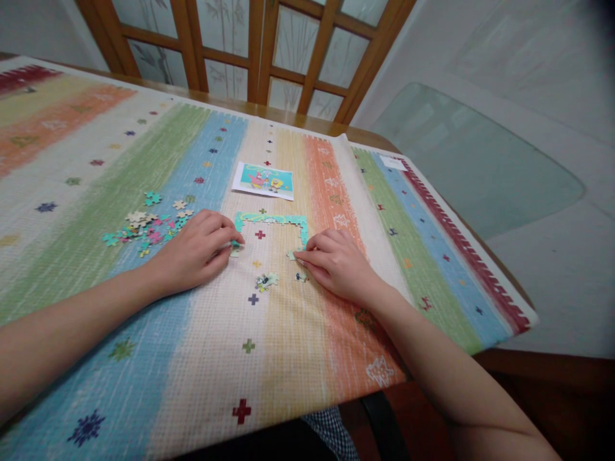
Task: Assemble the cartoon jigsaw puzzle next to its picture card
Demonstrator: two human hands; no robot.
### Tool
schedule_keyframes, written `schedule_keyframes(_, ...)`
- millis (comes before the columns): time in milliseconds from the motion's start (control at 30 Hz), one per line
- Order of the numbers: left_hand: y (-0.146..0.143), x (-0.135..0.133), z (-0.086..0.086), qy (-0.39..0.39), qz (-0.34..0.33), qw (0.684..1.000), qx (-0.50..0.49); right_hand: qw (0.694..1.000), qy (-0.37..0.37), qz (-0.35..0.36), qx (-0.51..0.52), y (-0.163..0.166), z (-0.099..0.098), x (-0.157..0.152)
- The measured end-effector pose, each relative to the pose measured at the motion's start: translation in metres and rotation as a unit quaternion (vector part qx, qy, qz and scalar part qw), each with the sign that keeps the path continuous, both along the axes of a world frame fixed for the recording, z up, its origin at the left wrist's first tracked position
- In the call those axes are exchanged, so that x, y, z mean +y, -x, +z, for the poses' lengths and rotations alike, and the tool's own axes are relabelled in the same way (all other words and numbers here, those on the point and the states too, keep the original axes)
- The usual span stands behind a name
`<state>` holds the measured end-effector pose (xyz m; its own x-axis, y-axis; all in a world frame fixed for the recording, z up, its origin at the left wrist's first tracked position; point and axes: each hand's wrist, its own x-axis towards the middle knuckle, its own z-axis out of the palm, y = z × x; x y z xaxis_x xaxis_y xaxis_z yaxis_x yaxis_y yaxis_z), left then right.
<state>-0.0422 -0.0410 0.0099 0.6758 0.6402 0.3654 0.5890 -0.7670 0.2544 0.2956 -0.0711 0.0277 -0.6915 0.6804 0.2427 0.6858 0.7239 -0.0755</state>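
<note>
My left hand rests on the striped cloth with its fingers curled, pinching a small puzzle piece at the left end of a joined teal puzzle border. My right hand lies at the border's right end, its fingers pressed together on a pale piece. Two loose pieces lie between my hands. A pile of loose pieces sits left of my left hand. A small cartoon reference picture lies beyond the border.
A striped, colourful cloth covers the wooden table. A wooden lattice door stands behind it. A glass tabletop lies to the right. The cloth's right edge runs near the table's corner.
</note>
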Motion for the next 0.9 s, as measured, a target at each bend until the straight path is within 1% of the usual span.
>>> schedule_keyframes(133,-0.001,0.000,0.001,0.004,-0.001,1.000,0.004,1.000,0.003,0.000,-0.012,0.003,0.002,-0.002)
schedule_keyframes(400,0.000,0.000,0.001,-0.003,0.006,1.000,-0.001,0.999,0.033,-0.023,-0.027,0.010,0.012,-0.012)
schedule_keyframes(533,0.000,0.000,0.000,-0.011,0.009,1.000,-0.003,0.997,0.076,-0.022,0.009,0.004,0.010,-0.009)
schedule_keyframes(667,-0.001,0.000,0.001,-0.005,0.009,1.000,0.001,0.987,0.139,-0.013,0.080,-0.006,0.009,0.001)
schedule_keyframes(733,-0.001,0.000,0.002,0.001,0.008,1.000,0.000,0.982,0.137,-0.023,0.127,-0.010,0.009,0.007)
schedule_keyframes(800,-0.002,-0.001,0.003,0.006,0.008,1.000,-0.001,0.980,0.113,-0.039,0.160,-0.014,0.011,0.011)
schedule_keyframes(900,-0.002,-0.001,0.003,0.009,0.005,1.000,-0.002,0.986,0.073,-0.039,0.148,-0.017,0.011,0.012)
